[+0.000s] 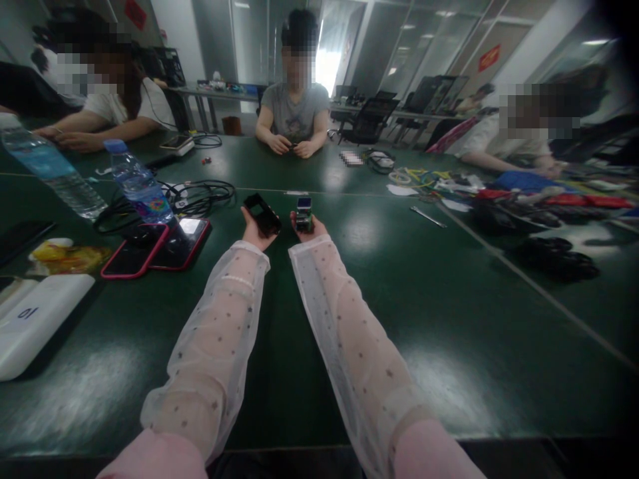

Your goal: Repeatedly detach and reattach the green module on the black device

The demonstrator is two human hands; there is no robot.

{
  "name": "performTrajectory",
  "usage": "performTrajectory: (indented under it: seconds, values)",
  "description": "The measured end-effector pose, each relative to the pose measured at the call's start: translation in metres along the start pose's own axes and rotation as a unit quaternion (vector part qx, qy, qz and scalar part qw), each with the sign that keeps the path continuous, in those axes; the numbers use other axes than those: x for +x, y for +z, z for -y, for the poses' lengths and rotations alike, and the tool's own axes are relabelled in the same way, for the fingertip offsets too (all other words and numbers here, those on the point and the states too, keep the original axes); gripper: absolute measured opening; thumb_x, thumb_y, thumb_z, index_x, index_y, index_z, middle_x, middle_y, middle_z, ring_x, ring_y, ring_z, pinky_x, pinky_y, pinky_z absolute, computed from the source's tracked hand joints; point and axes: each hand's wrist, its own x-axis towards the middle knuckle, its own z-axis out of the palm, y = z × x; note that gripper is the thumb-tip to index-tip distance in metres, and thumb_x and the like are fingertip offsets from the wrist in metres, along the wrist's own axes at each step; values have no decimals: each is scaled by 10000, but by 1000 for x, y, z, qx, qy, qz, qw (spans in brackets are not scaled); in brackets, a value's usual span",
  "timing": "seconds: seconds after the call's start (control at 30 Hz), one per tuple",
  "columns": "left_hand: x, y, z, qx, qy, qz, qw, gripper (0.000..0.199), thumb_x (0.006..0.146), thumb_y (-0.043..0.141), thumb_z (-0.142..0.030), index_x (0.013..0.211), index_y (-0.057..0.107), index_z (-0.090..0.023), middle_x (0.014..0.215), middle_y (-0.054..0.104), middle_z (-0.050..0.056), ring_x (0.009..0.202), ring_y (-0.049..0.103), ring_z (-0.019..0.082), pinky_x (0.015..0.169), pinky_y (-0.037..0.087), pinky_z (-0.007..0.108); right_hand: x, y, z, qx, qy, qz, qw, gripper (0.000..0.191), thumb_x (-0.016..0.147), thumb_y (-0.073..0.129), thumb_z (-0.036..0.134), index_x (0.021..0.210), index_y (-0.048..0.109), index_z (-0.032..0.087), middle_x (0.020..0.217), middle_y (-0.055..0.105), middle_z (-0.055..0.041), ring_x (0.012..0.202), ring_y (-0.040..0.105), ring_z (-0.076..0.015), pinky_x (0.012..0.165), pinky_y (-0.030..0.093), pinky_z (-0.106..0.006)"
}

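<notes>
My left hand (pixel 252 234) holds a black plastic casing (pixel 263 214) that has a rectangular opening near its top. The casing is tilted, with the fingers curled beneath it. Just to the right, my right hand (pixel 315 230) grips a small circuit board module (pixel 303 216) with a little dark screen at its upper end. A narrow gap separates the two hands, and both are held over the dark green table (pixel 399 286). Most fingers are hidden behind the held pieces. Sheer white dotted sleeves cover both forearms.
On the left are two bottles (pixel 142 183), black cables (pixel 204 193), red-edged phones (pixel 180 246) and a white power bank (pixel 47 326). A metal wrench (pixel 428 217) lies to the right, before piled wires and bags (pixel 549 199). Other people sit around the table.
</notes>
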Motion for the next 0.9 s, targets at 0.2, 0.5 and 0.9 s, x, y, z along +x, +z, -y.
performTrajectory:
  seconds: [0.2, 0.5, 0.9]
  values:
    - [-3, 1, 1, 34, 12, -3, 999, 706, 827, 258, -795, 972, 627, -211, 757, 655, 41, 737, 647, 167, 701, 521, 299, -2, 2, 2, 9, -1, -6, 1000, 282, 994, 349, 279, 1016, 590, 136, 776, 707, -60, 713, 698, -137, 594, 584, -219]
    - [-2, 2, 2, 74, 22, -16, 997, 721, 821, 221, -808, 964, 616, -222, 769, 651, 42, 787, 649, 172, 724, 519, 296, -7, 5, 4, -8, -6, -18, 1000, 284, 996, 325, 273, 1039, 584, 168, 745, 707, -32, 683, 693, -132, 573, 570, -219]
    - [0, 5, 5, 103, 24, -40, 994, 817, 767, 192, -858, 1033, 610, -209, 788, 668, 68, 815, 658, 193, 708, 523, 289, -4, 37, 11, -120, -158, -56, 978, 115, 946, 449, 204, 998, 547, 231, 687, 657, 55, 564, 651, -101, 590, 580, -243]
